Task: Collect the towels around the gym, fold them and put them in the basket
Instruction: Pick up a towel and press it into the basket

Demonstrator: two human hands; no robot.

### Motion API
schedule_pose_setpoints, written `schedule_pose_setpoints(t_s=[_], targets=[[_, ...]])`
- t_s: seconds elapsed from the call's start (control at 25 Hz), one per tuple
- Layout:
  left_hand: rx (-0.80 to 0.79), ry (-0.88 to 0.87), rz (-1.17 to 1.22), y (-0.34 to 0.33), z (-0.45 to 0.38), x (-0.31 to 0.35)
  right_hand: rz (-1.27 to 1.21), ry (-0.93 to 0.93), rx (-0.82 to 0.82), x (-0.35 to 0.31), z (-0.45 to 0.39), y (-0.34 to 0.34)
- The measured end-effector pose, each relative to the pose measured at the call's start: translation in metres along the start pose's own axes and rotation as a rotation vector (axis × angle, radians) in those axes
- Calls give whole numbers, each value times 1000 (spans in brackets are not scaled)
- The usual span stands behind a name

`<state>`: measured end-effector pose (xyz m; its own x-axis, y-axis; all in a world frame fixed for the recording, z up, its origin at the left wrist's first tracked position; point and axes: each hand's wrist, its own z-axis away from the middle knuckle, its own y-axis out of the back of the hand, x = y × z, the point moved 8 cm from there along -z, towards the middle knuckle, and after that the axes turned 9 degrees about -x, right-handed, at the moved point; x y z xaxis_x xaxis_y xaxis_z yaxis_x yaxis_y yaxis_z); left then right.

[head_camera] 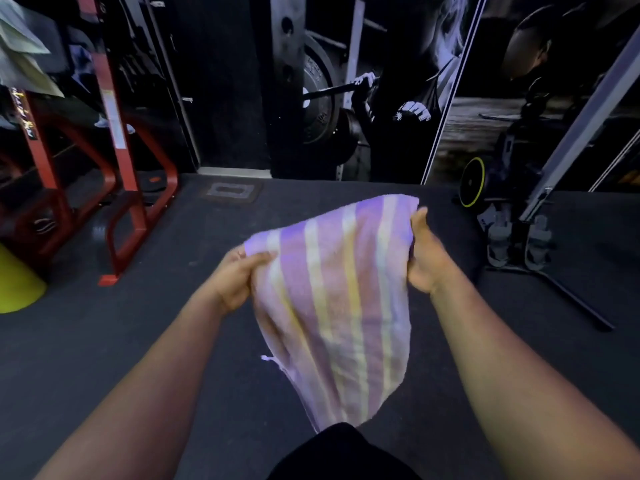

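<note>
Head view, one moment. Item: striped towel point(341, 299), lilac with pale yellow and white bands, held up in the air above the dark rubber floor point(145, 341), its lower end hanging to a narrow point just above a dark-clothed knee point(341, 452). Left hand point(235, 278): grip pinching the towel's upper left corner, fingers curled round the cloth. Right hand point(427, 254): grip closed on the upper right edge, thumb pointing up beside the fabric. Both forearms bare, reaching forward. Surroundings: red steel rack point(117, 157) at left with pale cloths point(20, 53) draped over its top; yellow-green object point(17, 282) at the left edge; wall mural of a weightlifter point(381, 81) behind; grey machine with yellow-rimmed wheel point(472, 187) at right.
</note>
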<state>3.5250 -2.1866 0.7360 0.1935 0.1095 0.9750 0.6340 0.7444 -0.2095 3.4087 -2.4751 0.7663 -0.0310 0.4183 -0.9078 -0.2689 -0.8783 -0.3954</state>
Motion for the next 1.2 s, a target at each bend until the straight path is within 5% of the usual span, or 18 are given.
schedule_pose_setpoints(t_s=[0.12,0.32,0.48,0.64,0.8,0.88,0.96,1.04,1.12,1.2], targets=[[-28,-67,249,4,-14,25,313,-181,-176,50,14,14],[-92,394,-177,17,16,-53,193,31,-65,24,6,11],[57,127,181,21,-9,8,4,81,-69,5,3,16],[106,349,-28,24,8,-20,458,-198,-206,42,11,18],[12,131,195,25,2,1,114,17,-14,23,1,26],[21,135,-101,23,2,12,32,1,-82,14,-6,25],[129,230,-403,34,-3,3,338,-96,-160,21,-8,21],[272,228,-332,46,-8,7,492,-57,-96,23,-12,29],[385,166,-210,62,-15,19,377,17,32,14,-12,36],[413,176,-319,72,-21,26,430,31,92,5,-15,39]])
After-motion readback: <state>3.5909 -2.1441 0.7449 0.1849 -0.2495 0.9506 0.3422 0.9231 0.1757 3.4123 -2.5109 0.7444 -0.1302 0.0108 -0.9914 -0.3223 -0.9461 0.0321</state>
